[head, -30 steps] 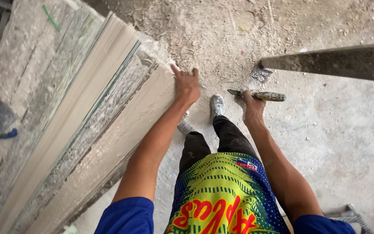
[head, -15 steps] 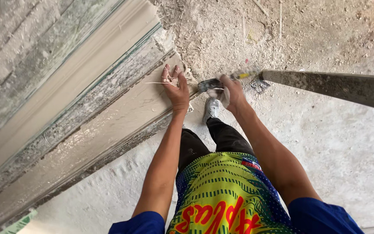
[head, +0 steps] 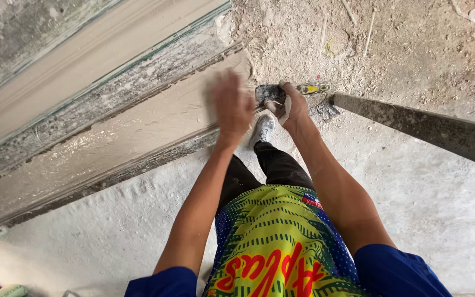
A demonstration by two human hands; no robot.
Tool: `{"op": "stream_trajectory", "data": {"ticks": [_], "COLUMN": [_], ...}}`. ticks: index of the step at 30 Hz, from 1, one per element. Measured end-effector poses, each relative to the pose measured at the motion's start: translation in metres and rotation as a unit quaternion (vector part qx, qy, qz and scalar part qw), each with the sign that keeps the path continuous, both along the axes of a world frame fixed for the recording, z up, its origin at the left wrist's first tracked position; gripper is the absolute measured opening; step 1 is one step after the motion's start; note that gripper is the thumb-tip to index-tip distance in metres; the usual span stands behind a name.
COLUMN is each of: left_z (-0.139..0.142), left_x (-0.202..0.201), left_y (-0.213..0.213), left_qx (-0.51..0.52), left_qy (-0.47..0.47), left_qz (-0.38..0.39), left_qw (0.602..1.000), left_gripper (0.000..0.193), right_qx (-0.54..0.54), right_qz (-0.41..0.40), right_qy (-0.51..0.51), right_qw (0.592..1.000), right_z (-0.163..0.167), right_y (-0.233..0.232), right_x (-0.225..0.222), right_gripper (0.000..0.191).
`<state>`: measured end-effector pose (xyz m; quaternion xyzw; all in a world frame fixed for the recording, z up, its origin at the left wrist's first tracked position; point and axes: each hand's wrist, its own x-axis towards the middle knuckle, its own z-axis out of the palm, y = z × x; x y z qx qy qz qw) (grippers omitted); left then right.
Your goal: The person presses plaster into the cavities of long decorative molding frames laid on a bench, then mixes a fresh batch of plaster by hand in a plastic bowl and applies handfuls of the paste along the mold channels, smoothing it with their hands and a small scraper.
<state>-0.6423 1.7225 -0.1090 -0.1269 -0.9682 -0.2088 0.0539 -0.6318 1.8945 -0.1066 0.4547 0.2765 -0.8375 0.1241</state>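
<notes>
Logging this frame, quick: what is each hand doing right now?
Left hand: open, blurred, over the plastered beige wall moulding.
Right hand: closed on a plaster-caked, yellow-handled trowel.

trowel (head: pixel 281 93) | grey mortar-caked blade, yellow patterned handle | held roughly level over dusty floor | plastered beige moulding strip (head: pixel 138 129) | wet, smooth, ran diagonally, beside trowel

Bright, even daylight — soft shadows, left hand (head: pixel 233 107) motion-blurred.
</notes>
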Motion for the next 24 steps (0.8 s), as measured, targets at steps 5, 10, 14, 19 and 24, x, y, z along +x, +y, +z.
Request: {"op": "stream_trajectory", "data": {"ticks": [5, 10, 14, 19, 24], "left_z": [-0.004, -0.007, -0.014, -0.022, -0.017], "left_x": [-0.001, -0.002, 0.01, 0.018, 0.009], "left_y": [0.036, 0.023, 0.021, 0.012, -0.004], "left_qx": [-0.081, -0.07, -0.063, -0.056, -0.057], "left_qy": [-0.095, -0.087, -0.089, -0.081, -0.105], "left_qz": [-0.05, -0.083, -0.077, -0.078, -0.069], "left_qw": [0.991, 0.99, 0.991, 0.992, 0.99], "left_gripper": [0.075, 0.077, 0.077, 0.078, 0.078], "right_qx": [0.037, 0.038, 0.06, 0.065, 0.062], "right_qz": [-0.014, -0.037, -0.047, -0.054, -0.063], "right_qy": [0.02, 0.042, -0.008, -0.034, -0.025], "right_qw": [0.999, 0.998, 0.997, 0.996, 0.996], "right_z": [-0.002, -0.015, -0.025, -0.026, -0.025], "right_y": [0.013, 0.04, 0.06, 0.073, 0.069], "right_x": [0.028, 0.07, 0.097, 0.112, 0.092], "right_gripper": [0.023, 0.028, 0.027, 0.026, 0.024]}}
